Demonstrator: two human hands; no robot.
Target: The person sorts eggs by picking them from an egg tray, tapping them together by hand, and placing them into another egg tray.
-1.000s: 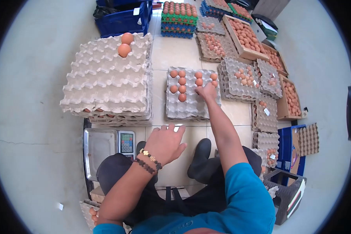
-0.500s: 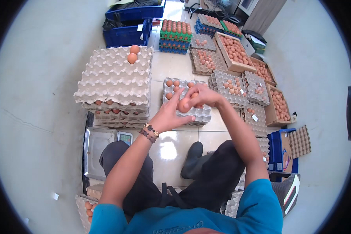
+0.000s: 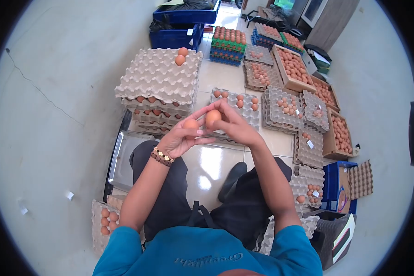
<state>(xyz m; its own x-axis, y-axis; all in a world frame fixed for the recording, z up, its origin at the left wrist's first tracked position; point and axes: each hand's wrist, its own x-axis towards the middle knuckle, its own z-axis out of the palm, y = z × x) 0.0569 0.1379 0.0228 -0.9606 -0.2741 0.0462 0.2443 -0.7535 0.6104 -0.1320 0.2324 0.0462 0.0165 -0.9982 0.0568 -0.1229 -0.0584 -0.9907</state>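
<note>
A brown egg [image 3: 191, 124] rests in my left hand [image 3: 175, 141], with the thumb laid across it. Another brown egg [image 3: 213, 118] sits between the fingers and thumb of my right hand [image 3: 238, 129]. Both hands meet in front of me, fingertips touching or nearly so. Just beyond them, partly hidden by the hands, lies a grey egg tray [image 3: 249, 118] with several eggs in its far rows. To its left rises a tall stack of pulp trays [image 3: 158, 76], with two eggs [image 3: 181, 56] on top.
A metal scale pan [image 3: 124, 158] is beside my left leg. On the right stand trays of eggs [image 3: 283, 108], wooden crates [image 3: 295, 69] and a blue bin [image 3: 333, 181]. Green and blue trays [image 3: 227, 43] and blue crates [image 3: 177, 37] are at the back. A tray with eggs [image 3: 106, 221] is at lower left.
Both hands have drawn closer to my body, off the tray. An egg now shows in each hand, where one was clearly visible before. The view has shifted left.
</note>
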